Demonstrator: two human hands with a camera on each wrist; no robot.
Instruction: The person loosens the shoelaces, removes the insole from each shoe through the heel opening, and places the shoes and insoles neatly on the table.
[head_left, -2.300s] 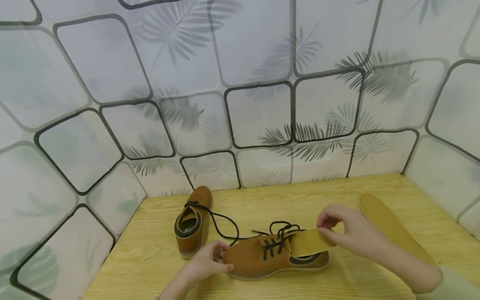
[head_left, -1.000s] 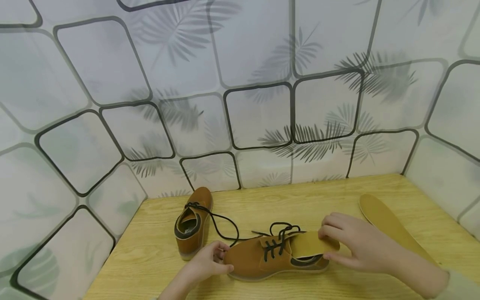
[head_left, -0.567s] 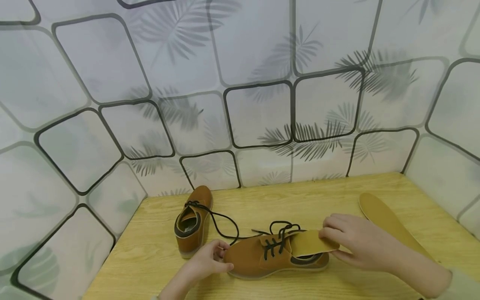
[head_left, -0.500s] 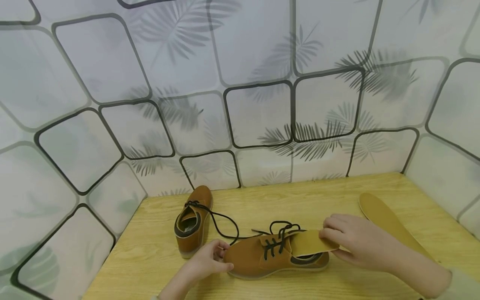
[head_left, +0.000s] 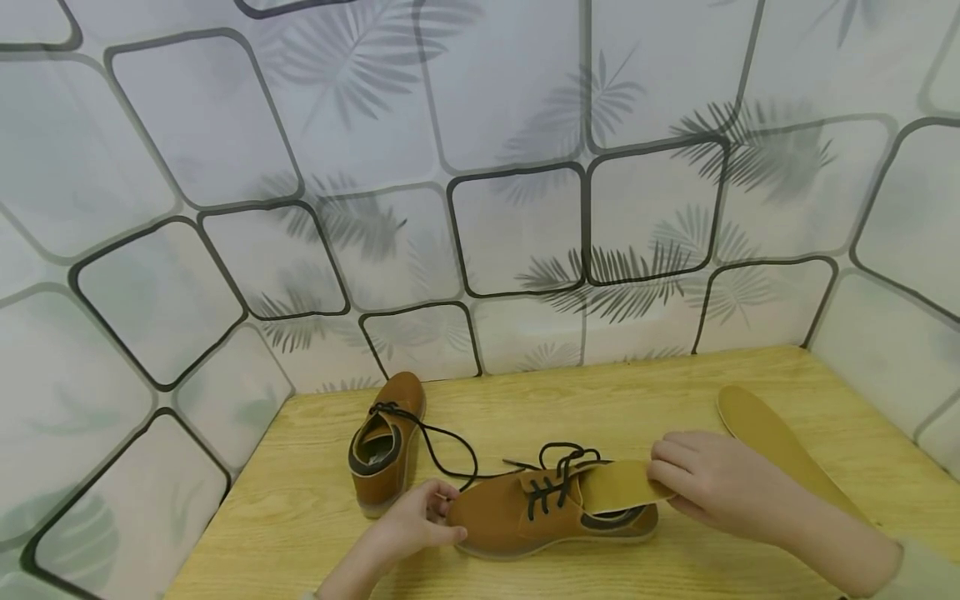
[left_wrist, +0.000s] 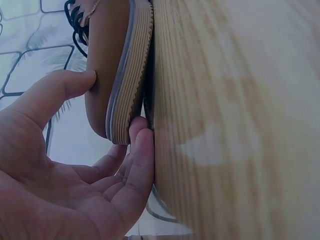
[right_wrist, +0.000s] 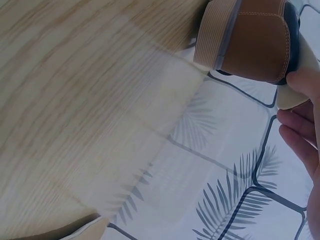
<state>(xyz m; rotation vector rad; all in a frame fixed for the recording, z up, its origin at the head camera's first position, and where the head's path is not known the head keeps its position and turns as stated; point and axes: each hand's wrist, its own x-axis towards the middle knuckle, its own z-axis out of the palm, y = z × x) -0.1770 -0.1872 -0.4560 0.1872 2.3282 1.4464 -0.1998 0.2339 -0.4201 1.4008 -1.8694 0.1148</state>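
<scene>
A brown lace-up shoe lies sideways at the front middle of the wooden table, toe to the left. My left hand holds its toe; in the left wrist view the thumb presses the upper and the fingers curl under the sole. A tan insole sits partly inside the shoe's opening, its front end hidden within. My right hand pinches the insole's heel end, which juts out above the shoe's heel. The right wrist view shows thumb and fingers on either side of the insole.
The matching brown shoe stands at the back left, its black lace trailing toward the held shoe. A second tan insole lies at the right, partly behind my right forearm. A patterned cloth wall encloses the table's back and sides.
My right hand has changed its grip on the insole's heel end, fingers now over the top, and shifted slightly right. The insole sits at nearly the same depth. My left hand stays put.
</scene>
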